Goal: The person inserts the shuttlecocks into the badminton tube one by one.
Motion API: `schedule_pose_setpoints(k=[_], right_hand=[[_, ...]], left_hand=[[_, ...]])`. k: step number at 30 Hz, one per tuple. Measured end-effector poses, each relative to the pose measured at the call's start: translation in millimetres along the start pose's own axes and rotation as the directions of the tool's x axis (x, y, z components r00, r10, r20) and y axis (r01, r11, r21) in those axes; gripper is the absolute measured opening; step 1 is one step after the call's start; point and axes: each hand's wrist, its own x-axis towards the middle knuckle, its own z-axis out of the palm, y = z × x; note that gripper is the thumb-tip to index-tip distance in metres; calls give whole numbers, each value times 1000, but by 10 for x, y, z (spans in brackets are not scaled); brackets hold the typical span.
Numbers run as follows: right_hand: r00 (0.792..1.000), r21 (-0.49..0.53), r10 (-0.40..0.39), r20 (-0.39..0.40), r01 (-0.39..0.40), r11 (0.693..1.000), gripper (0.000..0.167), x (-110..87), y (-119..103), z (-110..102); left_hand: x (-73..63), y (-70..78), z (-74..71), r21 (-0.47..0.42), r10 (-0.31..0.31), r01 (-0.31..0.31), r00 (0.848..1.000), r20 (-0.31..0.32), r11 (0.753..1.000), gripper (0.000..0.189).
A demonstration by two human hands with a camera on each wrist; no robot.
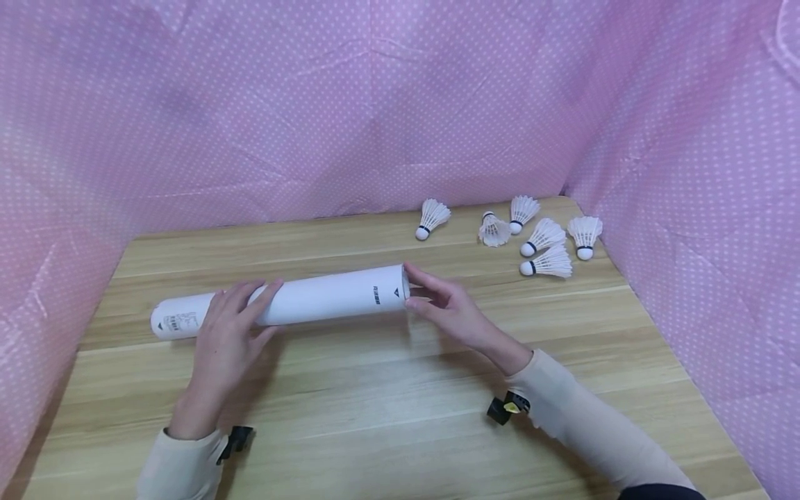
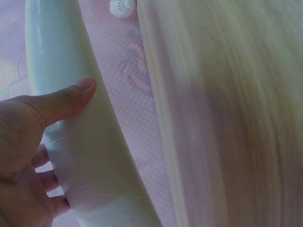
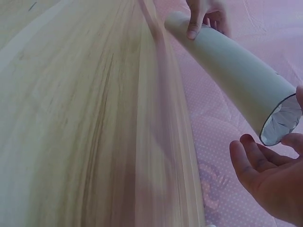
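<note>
A long white shuttlecock tube (image 1: 331, 295) is held sideways above the wooden table, slightly tilted, its right end higher in the head view. My left hand (image 1: 228, 333) grips it left of the middle, the thumb on the near side in the left wrist view. At the tube's uncapped right end is my right hand (image 1: 453, 312), index finger and thumb at opposite sides of the rim (image 3: 270, 118). Its other fingers (image 3: 244, 163) reach loosely below the end. Something white and feathery shows inside the opening; how much the tube holds is hidden.
Several white feather shuttlecocks lie at the table's back right, among them one (image 1: 431, 219) set apart to the left and one (image 1: 585, 236) near the right edge. Pink dotted cloth (image 1: 369, 104) hangs behind and beside the wooden table (image 1: 375, 417).
</note>
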Motion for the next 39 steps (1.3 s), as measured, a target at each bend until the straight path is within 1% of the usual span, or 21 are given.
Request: schedule_pose_setpoints(k=[3, 6, 11, 15, 22, 25, 28, 32, 34, 36, 38, 39], right_hand=[[1000, 4, 15, 14, -15, 1000, 58, -8, 13, -21], [999, -16, 38, 23, -38, 999, 56, -15, 19, -67], [996, -60, 88, 14, -87, 994, 52, -39, -12, -178], [992, -104, 128, -8, -128, 986, 50, -83, -48, -299], [989, -156, 137, -49, -143, 977, 46, -205, -21, -582], [988, -171, 126, -84, -139, 975, 43, -281, -2, -729], [987, -200, 94, -133, -120, 972, 40, -352, -2, -901], [978, -265, 14, -206, -70, 962, 40, -419, -19, -1189], [970, -296, -30, -242, -44, 954, 41, -460, -23, -1358], [958, -294, -63, -280, -23, 956, 42, -502, -24, -1529], [941, -303, -79, -328, -26, 953, 42, -556, -39, -1690], [931, -289, -92, -353, -15, 957, 42, -581, -45, -1767]], left_hand=[[-2, -9, 1, -2, 4, -4, 1000, 0, 1000, 89], [-7, -22, 10, -6, 14, -14, 1000, 3, 1000, 90], [-14, -39, 25, -8, 25, -25, 1000, 13, 1000, 91], [-14, -43, 18, 4, 17, -17, 1000, 23, 1000, 90], [-31, -47, 1, 7, 1, -1, 999, 39, 1000, 89], [-40, -47, 10, -1, -4, 4, 999, 44, 1000, 89], [-49, -44, 21, -7, -6, 7, 999, 47, 1000, 89], [-45, -41, 27, -7, -13, 13, 999, 46, 1000, 88], [-37, -41, 25, -7, -16, 16, 999, 48, 1000, 88], [-31, -41, 21, -6, -18, 18, 998, 52, 1000, 87], [-28, -44, 22, -8, -22, 23, 998, 55, 1000, 87], [-28, -46, 24, -9, -26, 27, 998, 56, 1000, 87]])
